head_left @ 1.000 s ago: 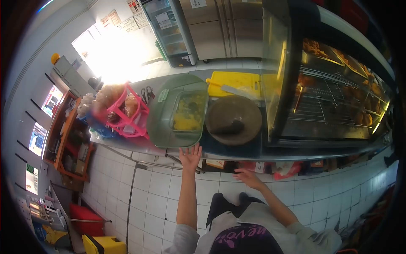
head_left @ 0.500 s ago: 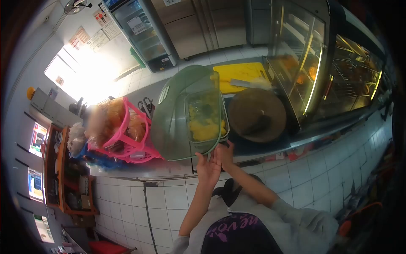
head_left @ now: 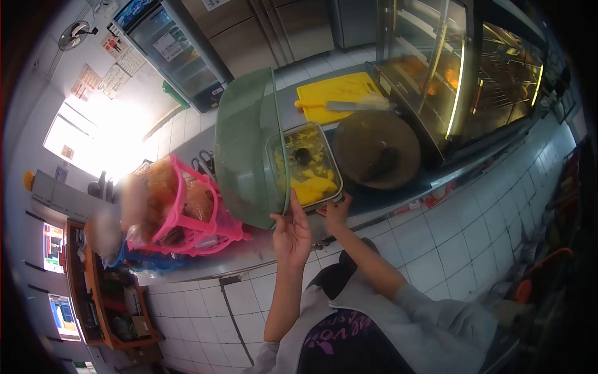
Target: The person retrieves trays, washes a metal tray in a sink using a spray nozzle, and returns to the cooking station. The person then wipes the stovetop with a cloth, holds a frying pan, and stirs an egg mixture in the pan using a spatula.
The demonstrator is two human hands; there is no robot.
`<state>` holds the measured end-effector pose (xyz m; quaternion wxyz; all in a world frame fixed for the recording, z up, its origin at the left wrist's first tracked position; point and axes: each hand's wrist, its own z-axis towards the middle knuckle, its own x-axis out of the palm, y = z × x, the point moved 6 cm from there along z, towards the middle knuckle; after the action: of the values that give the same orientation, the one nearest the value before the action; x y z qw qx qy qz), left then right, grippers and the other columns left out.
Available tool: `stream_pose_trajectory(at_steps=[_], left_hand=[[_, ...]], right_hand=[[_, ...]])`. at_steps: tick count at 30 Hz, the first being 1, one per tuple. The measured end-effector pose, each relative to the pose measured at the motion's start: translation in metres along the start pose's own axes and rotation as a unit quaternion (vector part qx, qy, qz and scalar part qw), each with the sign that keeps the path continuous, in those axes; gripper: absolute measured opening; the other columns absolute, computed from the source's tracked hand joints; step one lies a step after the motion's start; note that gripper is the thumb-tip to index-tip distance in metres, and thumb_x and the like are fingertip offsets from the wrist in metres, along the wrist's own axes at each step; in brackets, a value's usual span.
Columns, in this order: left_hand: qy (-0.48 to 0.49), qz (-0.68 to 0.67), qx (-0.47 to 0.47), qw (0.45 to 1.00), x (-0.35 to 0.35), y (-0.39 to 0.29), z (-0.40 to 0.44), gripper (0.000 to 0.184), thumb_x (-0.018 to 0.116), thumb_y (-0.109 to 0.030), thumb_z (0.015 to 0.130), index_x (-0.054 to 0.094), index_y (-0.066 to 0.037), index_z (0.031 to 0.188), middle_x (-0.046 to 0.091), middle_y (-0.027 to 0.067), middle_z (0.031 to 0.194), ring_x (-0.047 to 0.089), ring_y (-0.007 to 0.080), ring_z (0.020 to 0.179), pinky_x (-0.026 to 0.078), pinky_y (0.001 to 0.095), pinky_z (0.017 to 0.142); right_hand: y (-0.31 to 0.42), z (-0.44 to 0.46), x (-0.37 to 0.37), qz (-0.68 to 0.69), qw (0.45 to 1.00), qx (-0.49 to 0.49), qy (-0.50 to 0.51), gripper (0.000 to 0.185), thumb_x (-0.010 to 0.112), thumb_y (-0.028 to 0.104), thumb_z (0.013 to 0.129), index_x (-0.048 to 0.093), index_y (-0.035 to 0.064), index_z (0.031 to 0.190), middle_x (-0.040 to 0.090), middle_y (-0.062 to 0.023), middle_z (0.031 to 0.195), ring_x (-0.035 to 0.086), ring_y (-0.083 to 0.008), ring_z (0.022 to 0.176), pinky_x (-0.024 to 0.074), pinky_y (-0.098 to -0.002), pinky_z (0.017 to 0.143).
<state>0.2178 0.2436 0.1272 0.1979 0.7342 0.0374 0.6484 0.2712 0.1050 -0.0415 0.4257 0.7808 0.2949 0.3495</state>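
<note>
The green translucent cover (head_left: pixel 246 149) is tilted up on its side, its lower edge held in my left hand (head_left: pixel 293 234) between thumb and fingers. Part of a rectangular metal tray (head_left: pixel 341 181) shows to the right of the cover, with yellow pieces (head_left: pixel 314 187) and a small dark round object inside. My right hand (head_left: pixel 336 210) has its fingers at the tray's near right corner, curled against the rim. A round stone mortar (head_left: pixel 377 149) with a dark pestle stands right beside the tray.
Behind the mortar lies a yellow cutting board (head_left: pixel 336 93) with a knife (head_left: pixel 355 106). A pink basket (head_left: pixel 202 218) of bagged items stands left of the cover. The glass display case (head_left: pixel 461 81) is at the right, and a glass-door fridge (head_left: pixel 174 56) stands at the back.
The green cover has tipped up and shifted left off much of the tray, uncovering the yellow pieces. Both hands have come up to the counter; my left one now grips the cover's edge.
</note>
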Motion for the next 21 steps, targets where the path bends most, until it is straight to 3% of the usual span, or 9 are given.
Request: stream_pose_trajectory(at_steps=[5, 10, 16, 18, 19, 21], left_hand=[[-0.013, -0.058, -0.027, 0.998, 0.000, 0.002, 0.000, 0.043, 0.048, -0.021, 0.092, 0.038, 0.000, 0.128, 0.040, 0.0123, 0.136, 0.040, 0.0211, 0.126, 0.039, 0.0339, 0.105], [-0.020, -0.007, -0.027, 0.999, -0.011, 0.005, 0.000, 0.042, 0.048, -0.023, 0.092, 0.039, -0.002, 0.128, 0.042, 0.0098, 0.135, 0.041, 0.0187, 0.126, 0.040, 0.0328, 0.103], [-0.066, 0.014, -0.058, 0.996, -0.049, 0.031, 0.007, 0.043, 0.052, -0.021, 0.089, 0.040, -0.002, 0.126, 0.043, 0.0120, 0.134, 0.043, 0.0185, 0.124, 0.044, 0.0298, 0.100], [-0.121, -0.042, -0.081, 0.989, -0.069, 0.043, 0.007, 0.039, 0.051, -0.017, 0.090, 0.041, -0.002, 0.124, 0.042, 0.0141, 0.134, 0.043, 0.0199, 0.124, 0.043, 0.0301, 0.102], [-0.140, -0.041, -0.066, 0.987, -0.081, 0.045, 0.008, 0.036, 0.050, -0.014, 0.090, 0.042, -0.001, 0.123, 0.040, 0.0161, 0.135, 0.044, 0.0215, 0.122, 0.045, 0.0287, 0.100], [-0.115, -0.060, -0.092, 0.987, -0.104, 0.047, 0.006, 0.035, 0.049, -0.013, 0.090, 0.043, 0.000, 0.122, 0.039, 0.0167, 0.135, 0.046, 0.0221, 0.121, 0.045, 0.0280, 0.099]], right_hand=[[0.003, -0.018, -0.018, -0.007, 1.000, -0.013, 0.013, 0.047, 0.046, -0.003, 0.088, 0.021, 0.0101, 0.125, 0.053, -0.0152, 0.097, 0.062, -0.0186, 0.062, 0.0573, -0.0310, 0.057], [0.004, -0.018, -0.020, -0.022, 0.998, -0.043, 0.031, 0.048, 0.045, -0.003, 0.088, 0.019, 0.0102, 0.126, 0.054, -0.0161, 0.100, 0.062, -0.0184, 0.063, 0.0574, -0.0304, 0.057], [0.015, -0.007, -0.014, -0.034, 0.992, -0.021, 0.119, 0.048, 0.046, -0.001, 0.089, 0.018, 0.0084, 0.127, 0.055, -0.0189, 0.107, 0.064, -0.0216, 0.077, 0.0576, -0.0327, 0.065], [0.027, -0.012, -0.015, -0.164, 0.973, -0.033, 0.159, 0.049, 0.045, 0.002, 0.091, 0.017, 0.0078, 0.130, 0.058, -0.0190, 0.104, 0.064, -0.0238, 0.083, 0.0563, -0.0337, 0.071], [0.030, -0.014, -0.022, -0.163, 0.973, -0.034, 0.161, 0.049, 0.045, 0.002, 0.091, 0.017, 0.0078, 0.130, 0.058, -0.0190, 0.104, 0.064, -0.0238, 0.083, 0.0563, -0.0337, 0.071], [0.026, -0.025, -0.039, -0.141, 0.965, 0.029, 0.218, 0.044, 0.044, 0.006, 0.093, 0.023, 0.0066, 0.132, 0.061, -0.0178, 0.099, 0.065, -0.0249, 0.083, 0.0551, -0.0338, 0.074]])
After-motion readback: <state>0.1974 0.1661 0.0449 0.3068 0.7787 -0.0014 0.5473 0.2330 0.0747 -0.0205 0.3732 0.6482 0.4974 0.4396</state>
